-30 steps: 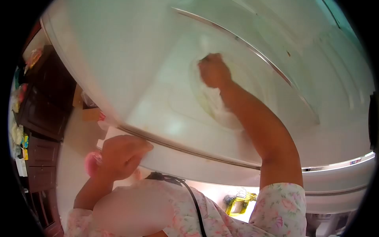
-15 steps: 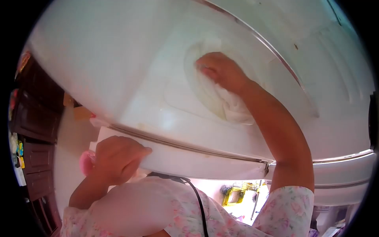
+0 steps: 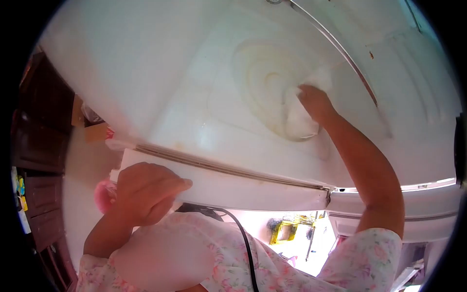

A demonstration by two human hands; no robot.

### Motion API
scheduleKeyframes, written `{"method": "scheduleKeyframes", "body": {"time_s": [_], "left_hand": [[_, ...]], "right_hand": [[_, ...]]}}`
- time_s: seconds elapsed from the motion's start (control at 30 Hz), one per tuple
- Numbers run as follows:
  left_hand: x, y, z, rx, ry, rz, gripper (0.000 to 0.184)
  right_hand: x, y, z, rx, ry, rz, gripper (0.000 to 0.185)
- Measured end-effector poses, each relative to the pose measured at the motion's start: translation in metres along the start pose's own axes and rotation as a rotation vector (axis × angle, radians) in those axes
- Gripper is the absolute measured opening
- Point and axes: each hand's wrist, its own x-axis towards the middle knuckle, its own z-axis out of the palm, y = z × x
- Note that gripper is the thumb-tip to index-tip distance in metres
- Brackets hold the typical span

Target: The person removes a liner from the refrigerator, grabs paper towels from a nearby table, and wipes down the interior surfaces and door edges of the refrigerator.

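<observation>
My right hand (image 3: 316,103) is closed on a white cloth (image 3: 300,119) and presses it to the pale inner wall of a fridge (image 3: 214,87). Left of the cloth, an oval patch of yellowish, wet-looking smears (image 3: 265,73) marks that surface. My left hand (image 3: 151,190) is curled over the near end of the white fridge door (image 3: 243,191), its thumb pointing right; most of its fingertips are hidden.
A rubber seal (image 3: 219,168) runs along the door. A shiny curved trim strip (image 3: 340,48) crosses the upper right. Dark wooden cabinets (image 3: 41,141) stand at the left, and a pink object (image 3: 104,195) shows behind my left hand. A black cable (image 3: 245,243) hangs over my shirt.
My right hand has slid right and slightly down with the cloth, uncovering more of the smeared oval. My left hand stays at the door.
</observation>
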Motion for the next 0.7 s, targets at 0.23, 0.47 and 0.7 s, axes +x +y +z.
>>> {"method": "scheduleKeyframes", "body": {"time_s": [0.23,0.47,0.7], "left_hand": [[0.000,0.002,0.001,-0.005,0.023,0.041,0.025],[0.002,0.005,0.005,0.078,-0.018,0.013,0.024],[0.002,0.009,0.007,0.017,-0.100,-0.049,0.027]], "right_hand": [[-0.058,-0.061,-0.065,0.965,-0.157,0.204,0.033],[0.068,-0.033,-0.011,0.655,0.334,0.418,0.028],[0.068,-0.122,-0.046,0.869,0.366,-0.048,0.037]]}}
